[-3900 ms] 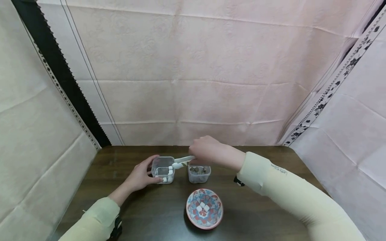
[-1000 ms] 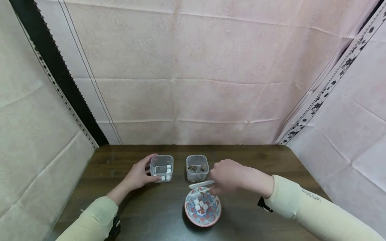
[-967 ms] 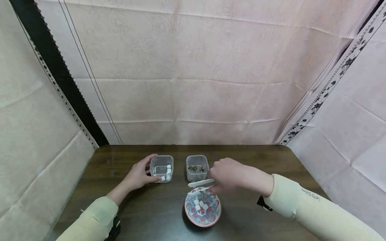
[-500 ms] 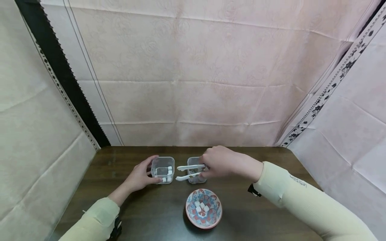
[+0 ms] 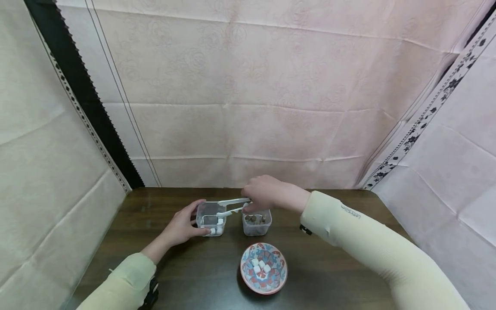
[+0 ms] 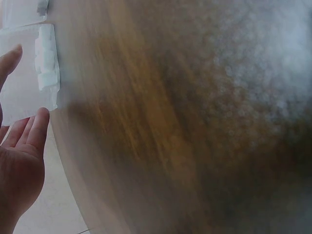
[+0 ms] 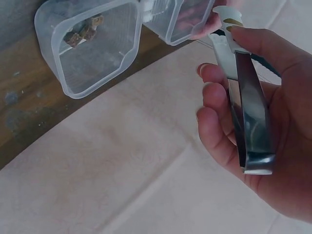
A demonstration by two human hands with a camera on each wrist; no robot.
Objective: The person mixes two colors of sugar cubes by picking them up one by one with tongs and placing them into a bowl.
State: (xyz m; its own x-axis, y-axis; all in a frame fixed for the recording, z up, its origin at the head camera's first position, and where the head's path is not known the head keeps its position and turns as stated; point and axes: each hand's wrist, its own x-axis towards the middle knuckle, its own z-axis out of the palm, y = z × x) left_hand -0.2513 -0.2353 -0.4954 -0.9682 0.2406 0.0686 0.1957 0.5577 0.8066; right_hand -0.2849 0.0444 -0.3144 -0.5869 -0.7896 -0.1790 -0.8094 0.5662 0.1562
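Note:
My left hand [image 5: 180, 224] holds a clear plastic container [image 5: 205, 209] by its left side, thumb at the near side and fingers round the far side. White cubes [image 6: 46, 58] lie along one side inside it. My right hand [image 5: 265, 193] grips tongs [image 5: 234, 201] with white tips, which reach over this container's right rim. In the right wrist view the metal body of the tongs [image 7: 253, 117] lies between thumb and fingers, its arms apart at the tips. A patterned bowl [image 5: 263, 287] nearer to me holds several white cubes [image 5: 257, 269].
A second clear container [image 5: 257, 230] with small brown pieces [image 7: 73, 39] stands right of the first, partly under my right hand. All stand on a dark wooden table [image 5: 329, 267]. A pale cloth [image 5: 271, 107] hangs behind the table's far edge.
My right hand has carried the tongs from over the bowl to the left container. The bowl shows one more white cube than in the oldest frame. The left hand keeps its hold.

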